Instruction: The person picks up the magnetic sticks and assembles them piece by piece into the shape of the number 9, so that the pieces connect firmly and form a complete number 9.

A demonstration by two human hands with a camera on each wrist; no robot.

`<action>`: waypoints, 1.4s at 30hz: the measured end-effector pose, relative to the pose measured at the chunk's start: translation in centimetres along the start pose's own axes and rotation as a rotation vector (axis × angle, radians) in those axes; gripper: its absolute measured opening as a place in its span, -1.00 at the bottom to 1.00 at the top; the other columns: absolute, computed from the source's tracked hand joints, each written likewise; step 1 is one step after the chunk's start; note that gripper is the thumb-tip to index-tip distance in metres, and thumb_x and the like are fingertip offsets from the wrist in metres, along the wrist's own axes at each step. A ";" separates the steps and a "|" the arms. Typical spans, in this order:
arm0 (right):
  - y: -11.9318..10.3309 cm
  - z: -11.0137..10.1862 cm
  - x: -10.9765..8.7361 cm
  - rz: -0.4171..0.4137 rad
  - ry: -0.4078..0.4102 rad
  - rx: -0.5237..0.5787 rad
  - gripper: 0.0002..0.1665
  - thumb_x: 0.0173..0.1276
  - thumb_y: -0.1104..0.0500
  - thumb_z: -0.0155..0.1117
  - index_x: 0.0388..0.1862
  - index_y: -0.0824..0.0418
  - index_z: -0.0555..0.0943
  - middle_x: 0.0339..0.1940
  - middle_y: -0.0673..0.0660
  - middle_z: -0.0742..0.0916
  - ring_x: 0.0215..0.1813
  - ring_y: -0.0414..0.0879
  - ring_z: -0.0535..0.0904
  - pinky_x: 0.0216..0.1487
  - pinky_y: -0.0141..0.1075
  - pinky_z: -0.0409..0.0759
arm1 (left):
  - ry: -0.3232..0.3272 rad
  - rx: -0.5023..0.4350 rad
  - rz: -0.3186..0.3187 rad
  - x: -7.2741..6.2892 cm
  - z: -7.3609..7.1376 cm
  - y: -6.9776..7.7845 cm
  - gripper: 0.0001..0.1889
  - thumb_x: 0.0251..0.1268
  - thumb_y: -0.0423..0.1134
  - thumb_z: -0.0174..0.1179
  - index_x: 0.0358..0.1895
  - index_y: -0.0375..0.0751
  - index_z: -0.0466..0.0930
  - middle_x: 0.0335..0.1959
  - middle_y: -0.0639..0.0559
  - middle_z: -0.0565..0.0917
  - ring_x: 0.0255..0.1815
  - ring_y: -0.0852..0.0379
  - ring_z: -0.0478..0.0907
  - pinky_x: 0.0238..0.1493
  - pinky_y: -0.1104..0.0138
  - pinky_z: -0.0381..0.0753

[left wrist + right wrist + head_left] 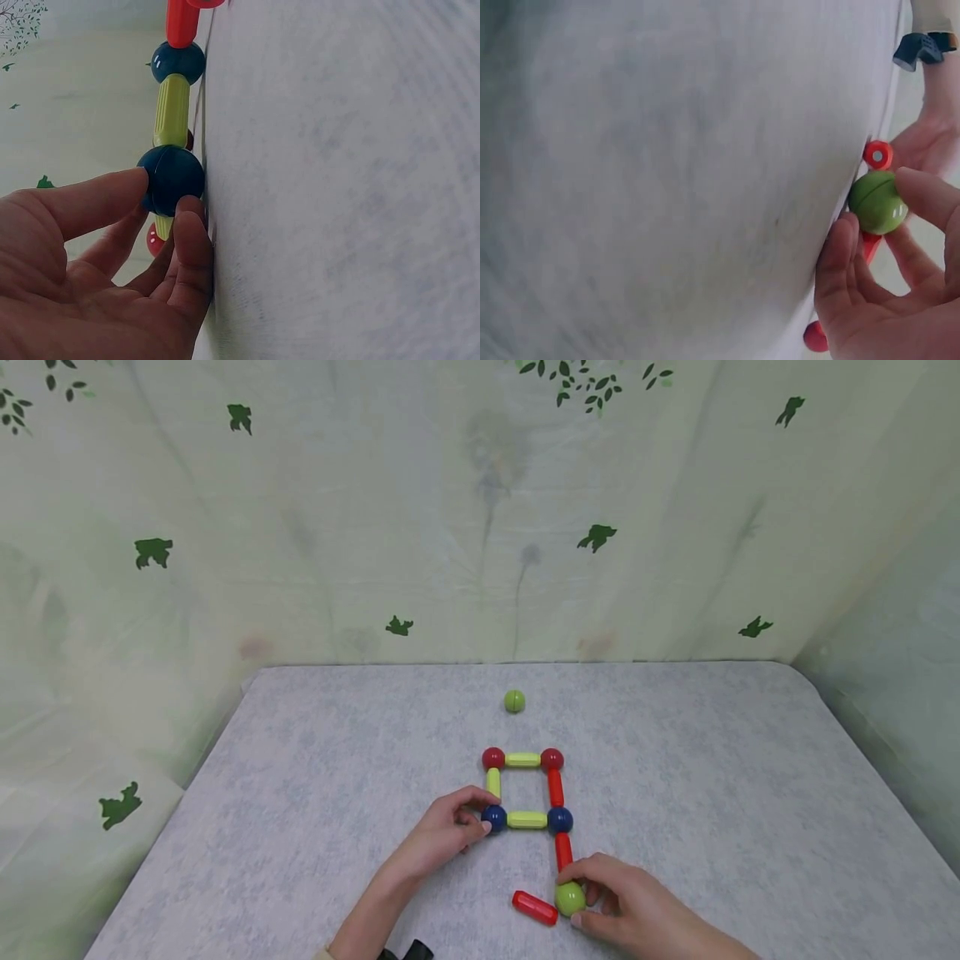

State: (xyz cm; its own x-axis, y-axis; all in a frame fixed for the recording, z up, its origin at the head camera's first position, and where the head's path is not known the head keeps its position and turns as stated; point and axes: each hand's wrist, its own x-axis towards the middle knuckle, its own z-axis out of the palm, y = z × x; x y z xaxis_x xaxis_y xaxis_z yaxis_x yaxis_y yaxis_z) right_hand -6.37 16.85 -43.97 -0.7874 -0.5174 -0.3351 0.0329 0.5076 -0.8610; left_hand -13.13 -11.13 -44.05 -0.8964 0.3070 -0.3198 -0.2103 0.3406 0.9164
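On the table lies a frame of balls and rods: two red balls [492, 758] at the far corners, two blue balls [559, 820] at the near ones, joined by yellow-green rods [522, 760] and a red rod [556, 787] on the right. My left hand [448, 828] pinches the left blue ball [174, 180] between thumb and fingers. From the right blue ball a second red rod [563, 852] runs toward me to a green ball [877, 202], which my right hand [633, 897] grips. A loose red rod [535, 907] lies left of that ball; whether they touch, I cannot tell.
Another green ball [514, 701] sits alone beyond the frame, near the back of the grey table [337, 735]. A patterned pale curtain [420, 527] hangs behind the table and along its sides. A dark object [417, 950] shows at the bottom edge near my left forearm.
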 end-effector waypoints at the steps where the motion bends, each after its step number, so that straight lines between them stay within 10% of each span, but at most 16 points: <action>1: 0.0 -0.1 0.0 -0.008 -0.010 0.014 -0.59 0.28 0.02 0.42 0.11 -0.09 0.60 -0.26 -0.03 0.61 -0.24 -0.09 0.52 -0.29 -0.35 0.55 | 0.000 -0.001 0.000 0.0 0.0 0.0 -0.69 0.29 -0.41 0.22 0.09 -0.20 0.59 -0.08 -0.07 0.54 -0.37 0.06 0.44 -0.38 0.30 0.46; 15: 0.7 -0.6 0.2 -0.020 -0.056 0.096 -0.63 0.36 0.05 0.34 0.13 -0.07 0.59 -0.25 0.03 0.60 -0.23 -0.07 0.52 -0.28 -0.36 0.53 | 0.003 -0.001 -0.009 -0.3 0.2 0.4 -0.70 0.31 -0.39 0.21 0.10 -0.17 0.58 -0.12 -0.08 0.52 -0.38 0.05 0.43 -0.37 0.29 0.44; 23: 0.7 -0.4 0.3 -0.026 -0.057 0.102 -0.64 0.36 0.04 0.35 0.12 -0.09 0.59 -0.23 0.02 0.61 -0.21 -0.07 0.53 -0.26 -0.36 0.55 | 0.040 0.160 -0.023 -0.3 -0.7 1.4 -0.69 0.39 -0.22 0.17 0.16 -0.01 0.53 0.04 -0.02 0.52 -0.15 0.01 0.47 -0.22 0.21 0.51; 42: 0.7 -0.5 0.4 -0.070 -0.048 0.059 -0.67 0.38 0.06 0.33 0.10 -0.10 0.59 -0.21 -0.03 0.61 -0.24 -0.13 0.52 -0.29 -0.36 0.51 | 0.165 0.297 0.125 3.7 -3.0 3.0 -0.74 0.42 -0.29 0.13 0.12 -0.10 0.56 -0.08 0.03 0.58 -0.09 0.05 0.52 -0.17 0.23 0.57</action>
State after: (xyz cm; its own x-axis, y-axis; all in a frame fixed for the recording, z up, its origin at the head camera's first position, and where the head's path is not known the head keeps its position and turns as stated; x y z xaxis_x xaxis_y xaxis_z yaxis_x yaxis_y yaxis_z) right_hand -6.94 17.39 -44.54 -0.7587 -0.5833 -0.2900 0.0160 0.4283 -0.9035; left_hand -18.29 -11.65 -41.77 -0.9641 0.2229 -0.1446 0.0053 0.5604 0.8282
